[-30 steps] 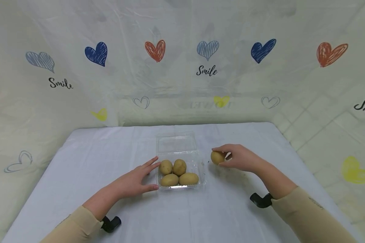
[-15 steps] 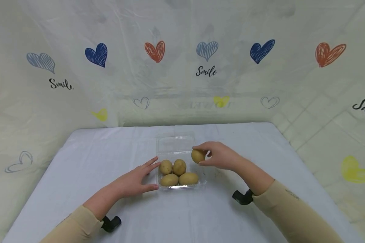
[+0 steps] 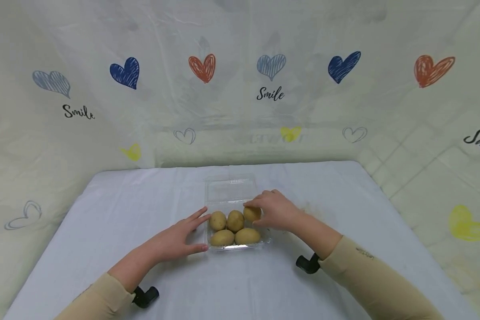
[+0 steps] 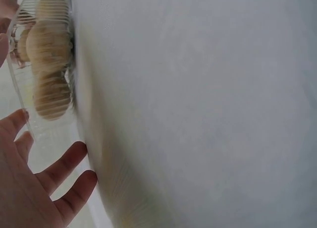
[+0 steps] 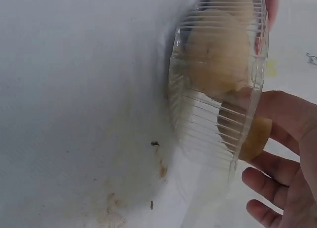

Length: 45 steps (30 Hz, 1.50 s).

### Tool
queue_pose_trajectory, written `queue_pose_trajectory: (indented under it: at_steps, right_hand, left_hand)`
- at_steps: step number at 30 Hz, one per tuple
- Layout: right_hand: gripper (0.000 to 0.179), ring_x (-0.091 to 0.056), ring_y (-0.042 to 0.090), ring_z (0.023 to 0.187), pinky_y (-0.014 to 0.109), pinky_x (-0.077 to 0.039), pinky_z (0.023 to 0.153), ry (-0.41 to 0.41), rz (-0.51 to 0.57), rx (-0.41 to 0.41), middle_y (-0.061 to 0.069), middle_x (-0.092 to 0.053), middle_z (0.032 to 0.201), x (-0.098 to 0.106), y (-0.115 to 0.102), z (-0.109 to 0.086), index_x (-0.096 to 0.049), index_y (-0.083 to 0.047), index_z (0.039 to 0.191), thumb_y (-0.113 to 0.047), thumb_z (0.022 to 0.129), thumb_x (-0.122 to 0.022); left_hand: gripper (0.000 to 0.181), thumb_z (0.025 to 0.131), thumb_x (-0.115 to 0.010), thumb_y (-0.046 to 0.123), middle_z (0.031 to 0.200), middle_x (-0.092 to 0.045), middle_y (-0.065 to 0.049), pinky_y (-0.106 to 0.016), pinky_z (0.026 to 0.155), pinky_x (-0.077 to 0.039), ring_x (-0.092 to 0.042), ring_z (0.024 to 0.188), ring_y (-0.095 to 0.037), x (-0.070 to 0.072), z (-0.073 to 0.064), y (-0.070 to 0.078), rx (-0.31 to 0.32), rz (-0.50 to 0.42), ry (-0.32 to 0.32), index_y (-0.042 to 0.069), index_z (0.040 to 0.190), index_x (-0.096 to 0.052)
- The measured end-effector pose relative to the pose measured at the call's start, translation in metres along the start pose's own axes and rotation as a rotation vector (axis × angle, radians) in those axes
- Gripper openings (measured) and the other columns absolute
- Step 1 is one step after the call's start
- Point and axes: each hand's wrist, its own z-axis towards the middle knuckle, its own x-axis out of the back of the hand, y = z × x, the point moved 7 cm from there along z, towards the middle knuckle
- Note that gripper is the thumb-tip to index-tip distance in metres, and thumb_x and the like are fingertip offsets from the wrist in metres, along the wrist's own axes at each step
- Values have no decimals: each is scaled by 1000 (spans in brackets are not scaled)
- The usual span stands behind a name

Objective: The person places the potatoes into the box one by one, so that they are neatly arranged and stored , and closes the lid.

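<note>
A clear plastic clamshell box point(image 3: 240, 247) lies on the table, its lid point(image 3: 231, 189) folded back. Several potatoes point(image 3: 235, 221) sit in it. My right hand point(image 3: 278, 210) pinches one more potato point(image 3: 252, 214) between thumb and fingers at the box's back right corner; the right wrist view shows this potato point(image 5: 257, 138) partly behind the ribbed wall, partly above the rim. With fingers spread, my left hand point(image 3: 180, 240) rests at the box's left side; in the left wrist view its fingertips point(image 4: 77, 149) are by the wall and the cloth.
A white cloth point(image 3: 240, 289) covers the table. Brown dirt specks point(image 5: 162, 169) lie on it, right of the box. Behind stands a pale curtain point(image 3: 240, 111) printed with hearts. A black wrist camera point(image 3: 308, 264) juts from under the right sleeve.
My right hand has carried the potato leftward from beside the box and lowered it into the back right corner. The left hand has stayed at the box's left side.
</note>
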Motion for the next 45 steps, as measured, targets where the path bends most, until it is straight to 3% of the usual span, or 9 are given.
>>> queue_pose_trajectory:
  at_steps: [7,16,24,32,40,45]
  right_hand:
    - [54,-54,17,94,45,-40,96,-50,-90,-29,-7,-71,116,-4,-4,1,-67,-24,131,-38,81,-82]
    - [46,-60,19,94,39,-42,84,-99,-139,-29,-7,-73,112,-10,-5,1,-70,-26,128,-39,85,-78]
    - [39,-63,19,110,42,-45,87,-32,-53,28,-3,-69,119,-8,-1,-4,-71,-23,125,-34,88,-76]
    - [34,-65,21,106,40,-51,92,58,32,70,-1,-68,118,5,2,-8,-72,-19,123,-29,90,-74]
    - [36,-63,20,110,39,-51,92,56,103,16,0,-67,119,6,11,-11,-70,-17,126,-29,92,-71]
    - [38,-62,14,89,33,-51,80,50,181,-76,-3,-66,120,5,25,-16,-69,-19,128,-33,93,-70]
  left_hand:
    - [85,87,-64,64,166,-8,11,-53,112,-31,-25,147,-24,1,-1,0,26,10,-3,38,157,-25]
    - [85,87,-65,62,166,-9,10,-53,112,-31,-25,147,-25,2,-3,1,6,0,11,35,157,-26]
    - [84,88,-64,61,166,-10,7,-55,112,-30,-25,147,-27,2,-3,2,-1,0,13,34,157,-26]
    - [83,88,-65,60,166,-11,7,-56,111,-31,-26,147,-28,2,-2,3,1,2,18,34,157,-27]
    - [84,88,-65,60,166,-12,8,-57,111,-31,-27,146,-30,1,-2,2,-5,25,37,33,158,-27]
    - [84,91,-59,63,166,-15,3,-55,111,-31,-27,147,-30,7,-3,1,-20,41,85,23,158,-28]
